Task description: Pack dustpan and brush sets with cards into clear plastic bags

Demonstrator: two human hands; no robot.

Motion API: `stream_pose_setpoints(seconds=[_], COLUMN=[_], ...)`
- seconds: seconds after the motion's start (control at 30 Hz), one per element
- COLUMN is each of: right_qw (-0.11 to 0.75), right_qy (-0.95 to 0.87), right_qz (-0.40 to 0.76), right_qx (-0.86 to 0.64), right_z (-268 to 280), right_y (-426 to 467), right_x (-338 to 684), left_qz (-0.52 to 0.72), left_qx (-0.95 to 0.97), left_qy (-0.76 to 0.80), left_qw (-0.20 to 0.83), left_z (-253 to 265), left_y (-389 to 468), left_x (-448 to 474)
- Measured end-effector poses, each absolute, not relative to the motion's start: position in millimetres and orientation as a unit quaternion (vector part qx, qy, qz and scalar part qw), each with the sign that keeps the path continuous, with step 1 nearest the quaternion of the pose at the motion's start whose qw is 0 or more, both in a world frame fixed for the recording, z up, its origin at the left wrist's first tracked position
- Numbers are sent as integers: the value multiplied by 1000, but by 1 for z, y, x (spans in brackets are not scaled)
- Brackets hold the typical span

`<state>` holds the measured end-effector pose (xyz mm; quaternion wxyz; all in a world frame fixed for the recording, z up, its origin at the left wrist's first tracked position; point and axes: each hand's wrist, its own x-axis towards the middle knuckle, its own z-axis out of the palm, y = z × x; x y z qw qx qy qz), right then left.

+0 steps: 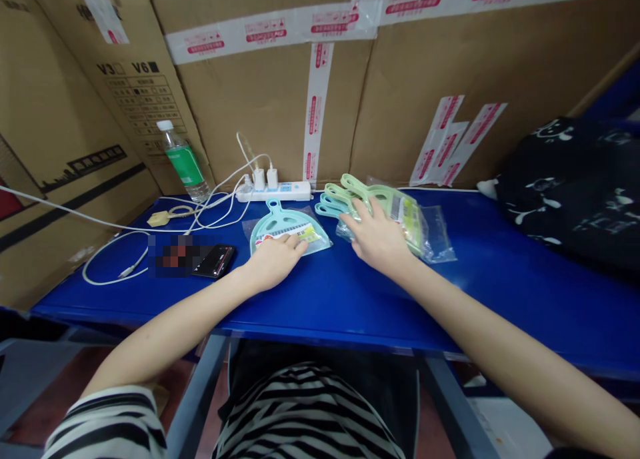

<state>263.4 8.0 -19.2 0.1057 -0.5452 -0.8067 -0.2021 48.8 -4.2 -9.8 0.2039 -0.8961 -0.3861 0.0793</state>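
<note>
Arrangement seems the present step: left hand (277, 260) lies over a blue dustpan (290, 232), its grip I cannot tell; right hand (376, 238) rests spread upon a bagged dustpan stack (409, 220), both toward the rear edge of the bench (320, 302). Next move probably calls for steady grasp.

At the far left I read "V3" beside an unfilled square and "V6" beside a blackened one on the cardboard carton (133, 52), while print on the white tape (275, 29) and the blue dustpan's (276, 218) label (307, 232) was too small to read.
</note>
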Motion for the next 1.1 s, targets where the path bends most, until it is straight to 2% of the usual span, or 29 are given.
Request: stream_pose_setpoints(seconds=[0.27,0.83,1.1], right_qw=[78,177,188], right_qy=[-779,-788,-823], right_qz=[-220,-249,-242], right_qx=[-582,-535,-479], right_z=[-15,-32,-36], right_y=[17,48,41], right_x=[280,336,317], left_qz=[115,98,83], left_qx=[-877,-864,-812], left_qy=[-420,-459,-557], left_qw=[205,183,154], left_z=[-9,-10,-3], left_y=[-4,-7,-19], left_x=[52,55,55])
